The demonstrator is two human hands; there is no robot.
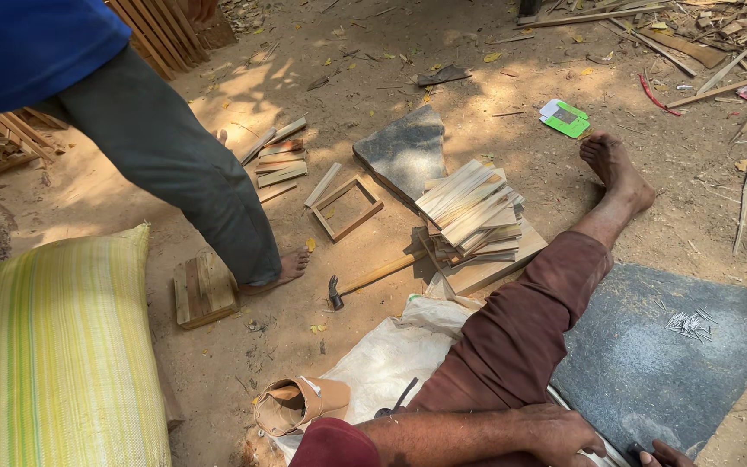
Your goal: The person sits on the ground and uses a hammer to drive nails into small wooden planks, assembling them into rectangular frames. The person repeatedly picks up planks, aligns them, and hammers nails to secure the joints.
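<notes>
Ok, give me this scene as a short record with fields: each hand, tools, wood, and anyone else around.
left hand: resting by the edge of a dark stone slab, open, holding nothing
right hand: only fingertips in view at the bottom edge
hammer: lying on the dirt, untouched
wood strips: stacked on a board
small wooden frame: flat on the ground
nails: loose pile on the slab
other person's leg: standing barefoot nearby

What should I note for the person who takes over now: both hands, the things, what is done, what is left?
Left hand: resting at the edge of the dark slab, grip unclear.
Right hand: mostly out of view.
Hammer lies free on the ground; nails on the slab; slat stack beside the leg.
Done: one square frame. Left: the stacked slats.
</notes>
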